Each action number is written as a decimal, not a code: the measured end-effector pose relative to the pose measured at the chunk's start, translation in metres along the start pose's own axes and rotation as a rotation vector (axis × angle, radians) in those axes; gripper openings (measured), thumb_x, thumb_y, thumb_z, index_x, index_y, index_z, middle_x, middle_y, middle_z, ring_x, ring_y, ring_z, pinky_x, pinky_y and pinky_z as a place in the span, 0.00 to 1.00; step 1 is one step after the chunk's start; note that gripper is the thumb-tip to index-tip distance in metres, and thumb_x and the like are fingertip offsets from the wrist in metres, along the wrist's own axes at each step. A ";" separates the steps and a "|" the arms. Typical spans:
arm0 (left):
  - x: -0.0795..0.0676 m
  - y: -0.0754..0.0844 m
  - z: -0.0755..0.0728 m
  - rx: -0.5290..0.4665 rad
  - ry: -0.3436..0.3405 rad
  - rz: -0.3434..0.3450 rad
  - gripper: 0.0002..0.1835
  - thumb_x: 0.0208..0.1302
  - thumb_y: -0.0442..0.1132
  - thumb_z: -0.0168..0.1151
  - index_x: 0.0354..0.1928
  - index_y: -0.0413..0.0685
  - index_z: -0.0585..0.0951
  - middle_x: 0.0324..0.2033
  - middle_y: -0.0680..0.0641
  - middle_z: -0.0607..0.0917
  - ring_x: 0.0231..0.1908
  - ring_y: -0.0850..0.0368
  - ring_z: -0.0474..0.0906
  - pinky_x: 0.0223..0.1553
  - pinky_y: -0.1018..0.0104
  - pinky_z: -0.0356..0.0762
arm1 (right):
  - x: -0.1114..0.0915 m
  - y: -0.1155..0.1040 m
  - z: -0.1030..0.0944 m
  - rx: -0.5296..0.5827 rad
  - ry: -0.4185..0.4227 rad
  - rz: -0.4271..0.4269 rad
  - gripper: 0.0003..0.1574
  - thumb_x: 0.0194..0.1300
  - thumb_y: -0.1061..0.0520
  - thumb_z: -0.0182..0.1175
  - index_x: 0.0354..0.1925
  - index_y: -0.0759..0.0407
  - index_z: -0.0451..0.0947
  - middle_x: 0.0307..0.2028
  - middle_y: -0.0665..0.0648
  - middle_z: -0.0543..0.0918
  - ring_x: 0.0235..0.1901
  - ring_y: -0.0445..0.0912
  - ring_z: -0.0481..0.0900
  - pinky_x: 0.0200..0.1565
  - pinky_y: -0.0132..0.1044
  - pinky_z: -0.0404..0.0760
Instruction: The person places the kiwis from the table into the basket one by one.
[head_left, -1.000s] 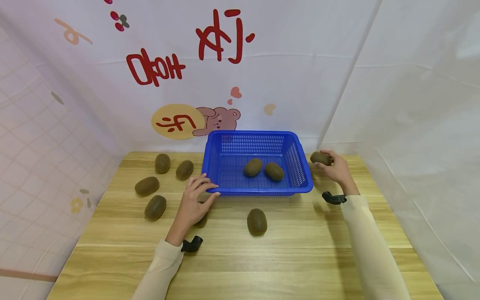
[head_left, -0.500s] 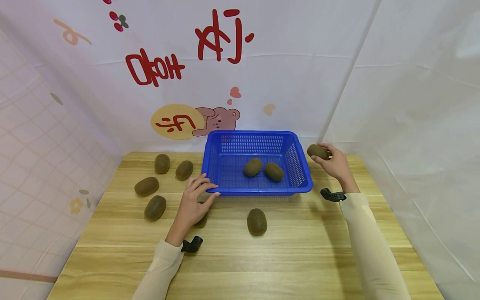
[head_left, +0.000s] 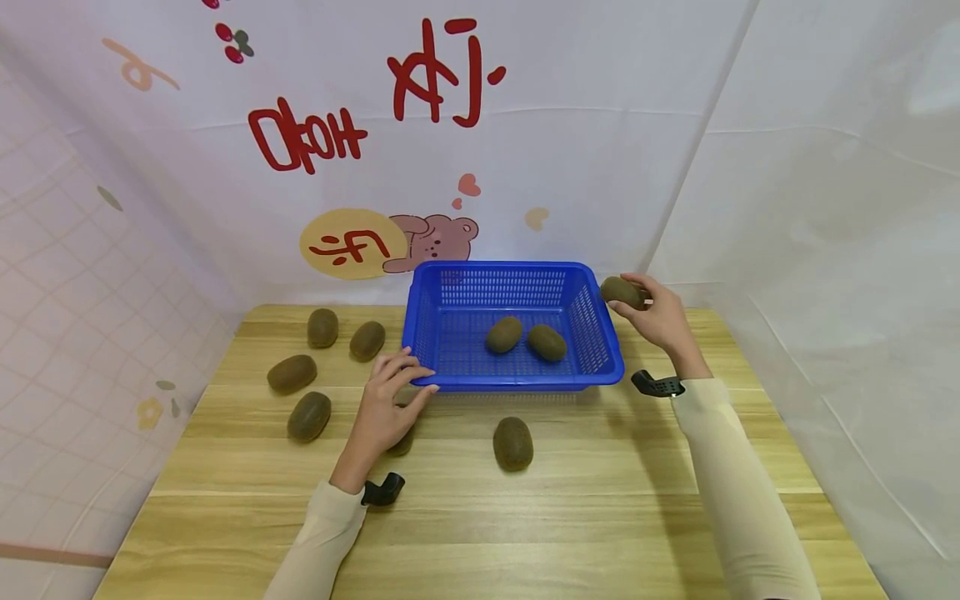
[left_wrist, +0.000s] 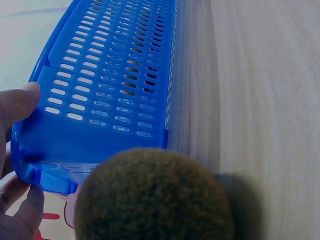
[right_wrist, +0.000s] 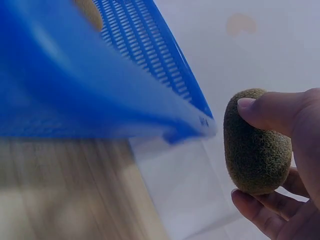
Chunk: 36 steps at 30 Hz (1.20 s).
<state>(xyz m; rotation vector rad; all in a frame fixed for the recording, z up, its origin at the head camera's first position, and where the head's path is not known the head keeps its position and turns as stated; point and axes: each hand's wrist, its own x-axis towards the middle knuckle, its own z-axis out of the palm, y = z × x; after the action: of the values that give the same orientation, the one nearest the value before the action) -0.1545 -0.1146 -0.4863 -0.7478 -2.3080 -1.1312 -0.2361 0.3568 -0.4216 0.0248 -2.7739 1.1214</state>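
My right hand (head_left: 666, 318) grips a brown fuzzy kiwi (head_left: 619, 292) between thumb and fingers, just off the right rim of the blue plastic basket (head_left: 510, 382). In the right wrist view, the thumb lies over this kiwi (right_wrist: 255, 155) with fingertips under its lower end. My left hand (head_left: 384, 408) holds the basket's front left corner, thumb at the front wall and fingers at the rim. Inside the basket lie two kiwis, a left one (head_left: 504, 334) and a right one (head_left: 547, 342). Another kiwi (head_left: 402, 442) sits partly hidden beneath my left hand, looming large in the left wrist view.
Several loose kiwis, among them one at the front (head_left: 309, 417), lie on the wooden table (head_left: 570, 517) left of the basket. A single kiwi (head_left: 513, 443) rests in front of it. A white printed cloth (head_left: 600, 167) hangs close behind the basket.
My right hand has lifted the kiwi and carried it leftward, from beside the basket to near its right rim. The left hand has stayed on the corner.
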 end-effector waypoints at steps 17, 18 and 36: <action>0.000 -0.001 0.001 0.002 0.017 0.015 0.11 0.58 0.36 0.77 0.43 0.50 0.89 0.46 0.43 0.86 0.66 0.38 0.72 0.69 0.39 0.69 | 0.012 -0.033 0.016 0.052 -0.023 -0.077 0.39 0.68 0.45 0.69 0.72 0.51 0.71 0.61 0.65 0.81 0.53 0.59 0.82 0.43 0.40 0.82; -0.001 -0.002 0.001 0.001 0.016 0.012 0.11 0.58 0.36 0.77 0.43 0.50 0.89 0.46 0.43 0.86 0.66 0.38 0.72 0.69 0.39 0.69 | 0.013 -0.034 0.018 0.053 -0.026 -0.079 0.39 0.68 0.44 0.69 0.72 0.51 0.71 0.61 0.65 0.81 0.52 0.59 0.82 0.42 0.38 0.82; -0.001 -0.002 0.001 0.001 0.004 0.005 0.11 0.58 0.37 0.77 0.44 0.51 0.89 0.47 0.41 0.86 0.66 0.37 0.72 0.69 0.39 0.69 | 0.024 -0.049 0.039 0.063 -0.063 -0.095 0.38 0.67 0.46 0.70 0.71 0.52 0.72 0.61 0.66 0.81 0.55 0.60 0.81 0.51 0.54 0.83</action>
<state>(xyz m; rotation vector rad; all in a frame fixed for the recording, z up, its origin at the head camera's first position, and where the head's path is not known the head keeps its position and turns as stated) -0.1550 -0.1155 -0.4885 -0.7505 -2.3019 -1.1280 -0.2615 0.2959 -0.4121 0.1994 -2.7576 1.2037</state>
